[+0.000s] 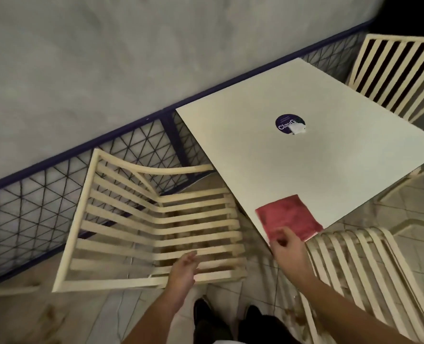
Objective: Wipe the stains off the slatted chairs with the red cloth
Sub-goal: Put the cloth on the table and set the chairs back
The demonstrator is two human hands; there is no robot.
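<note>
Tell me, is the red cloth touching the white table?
Touching. The head view shows the red cloth lying flat on the near corner of the white table.

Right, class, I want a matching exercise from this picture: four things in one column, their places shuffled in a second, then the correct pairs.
Things
1. red cloth
2. round sticker
3. left hand
4. right hand

Places
A. middle of the white table
B. over the front of the left slatted chair
C. at the cloth's near edge
D. near corner of the table

Pairs: 1-D, 2-A, 3-B, 4-C
</note>
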